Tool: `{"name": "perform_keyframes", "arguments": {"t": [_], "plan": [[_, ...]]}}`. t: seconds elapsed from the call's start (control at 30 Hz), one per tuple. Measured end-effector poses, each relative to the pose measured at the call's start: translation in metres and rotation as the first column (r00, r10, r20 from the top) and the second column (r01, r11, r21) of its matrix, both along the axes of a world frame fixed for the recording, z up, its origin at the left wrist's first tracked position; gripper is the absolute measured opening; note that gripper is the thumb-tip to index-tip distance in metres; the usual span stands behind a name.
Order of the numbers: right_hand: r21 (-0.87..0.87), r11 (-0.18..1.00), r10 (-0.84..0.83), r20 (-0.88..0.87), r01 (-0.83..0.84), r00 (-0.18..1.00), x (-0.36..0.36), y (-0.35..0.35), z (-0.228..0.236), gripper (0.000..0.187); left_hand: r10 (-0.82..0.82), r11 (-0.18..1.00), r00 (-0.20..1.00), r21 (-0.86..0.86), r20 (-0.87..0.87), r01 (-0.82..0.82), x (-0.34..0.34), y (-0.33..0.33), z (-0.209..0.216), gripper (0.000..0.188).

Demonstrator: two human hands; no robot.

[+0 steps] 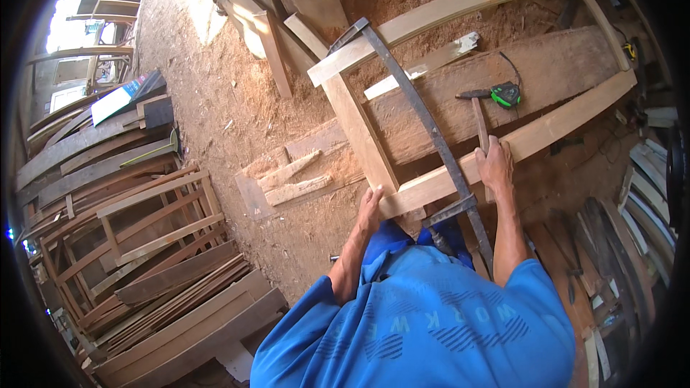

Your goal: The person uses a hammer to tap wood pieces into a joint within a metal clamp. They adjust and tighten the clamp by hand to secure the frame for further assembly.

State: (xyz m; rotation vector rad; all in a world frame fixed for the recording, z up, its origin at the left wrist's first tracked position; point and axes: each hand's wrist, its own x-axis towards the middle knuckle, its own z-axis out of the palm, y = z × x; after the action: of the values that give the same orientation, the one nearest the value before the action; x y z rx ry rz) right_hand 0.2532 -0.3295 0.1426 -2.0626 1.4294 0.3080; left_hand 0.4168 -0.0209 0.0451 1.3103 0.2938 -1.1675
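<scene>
A pale wooden frame [553,123], longer than wide, lies in front of me over a rough plank [402,129]. A dark metal bar clamp [413,99] spans it, one jaw at the far rail and the other by the near rail. At the frame's near left corner, my left hand [369,210] is closed on the wood; its fingertips are partly hidden. My right hand [496,165] grips the wooden handle of a hammer [480,118] above the near rail. The hammer's dark head points away from me, close to a green and black tape measure [505,95] on the plank.
Sawdust covers the floor [215,129]. Stacked boards and frames [158,273] fill the left side. Offcuts [298,179] lie left of the frame, and upright timber pieces [266,36] stand beyond it. Curved wooden pieces [614,244] are piled at the right.
</scene>
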Motion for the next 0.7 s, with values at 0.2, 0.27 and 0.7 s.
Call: {"name": "perform_keyframes", "arguments": {"t": [0.2, 0.27, 0.7], "plan": [[-0.294, 0.95, 0.001, 0.336, 0.104, 0.942, -0.013, 0.044, 0.023, 0.046, -0.565, 0.825, 0.814, 0.112, 0.133, 0.554, 0.029, -0.006, 0.02, 0.043], [-0.341, 0.926, -0.041, 0.335, 0.161, 0.941, -0.023, 0.075, 0.045, 0.031, -0.547, 0.837, 0.828, 0.04, 0.122, 0.546, 0.028, -0.005, 0.022, 0.043], [0.921, 0.376, -0.341, 0.039, 0.099, 0.939, -0.104, 0.195, -0.082, 0.034, -0.716, 0.694, 0.676, 0.07, 0.172, 0.717, 0.048, -0.003, 0.018, 0.049]]}}
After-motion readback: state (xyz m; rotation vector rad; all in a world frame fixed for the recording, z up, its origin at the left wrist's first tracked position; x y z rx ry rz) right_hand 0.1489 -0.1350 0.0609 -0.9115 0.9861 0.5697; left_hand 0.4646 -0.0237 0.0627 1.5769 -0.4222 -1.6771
